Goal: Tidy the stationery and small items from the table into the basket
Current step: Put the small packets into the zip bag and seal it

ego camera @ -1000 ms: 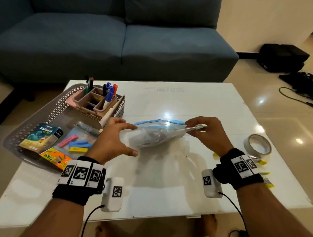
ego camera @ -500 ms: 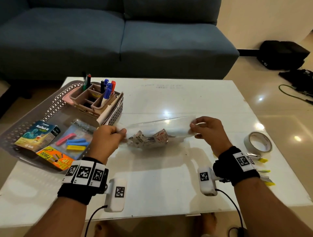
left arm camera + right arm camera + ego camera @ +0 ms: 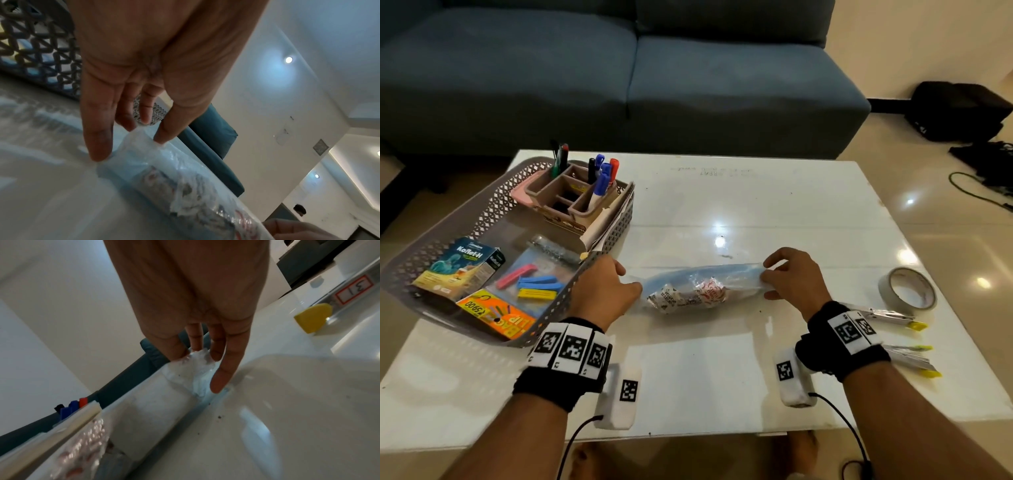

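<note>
A clear plastic zip bag (image 3: 702, 287) with crumpled sachets inside lies rolled up lengthwise on the white table (image 3: 756, 205). My left hand (image 3: 630, 281) pinches its left end, right beside the basket's near corner. My right hand (image 3: 768, 277) pinches its right end. In the left wrist view the thumb and fingers (image 3: 98, 146) close on the edge of the bag (image 3: 185, 186). The right wrist view shows fingertips (image 3: 220, 382) holding the crumpled end of the bag (image 3: 154, 410). The grey lattice basket (image 3: 482, 212) stands at the table's left.
The basket holds a pen organiser (image 3: 575, 195), a green box (image 3: 462, 267), a pouch of coloured clips (image 3: 534, 284) and an orange pack (image 3: 496, 315). A tape roll (image 3: 907, 287) and yellow-tipped metal tools (image 3: 893, 317) lie at the right edge. A blue sofa (image 3: 619, 68) stands behind.
The bag came down from above the table and now lies rolled on it. My left hand moved from open beside the bag to pinching its left end.
</note>
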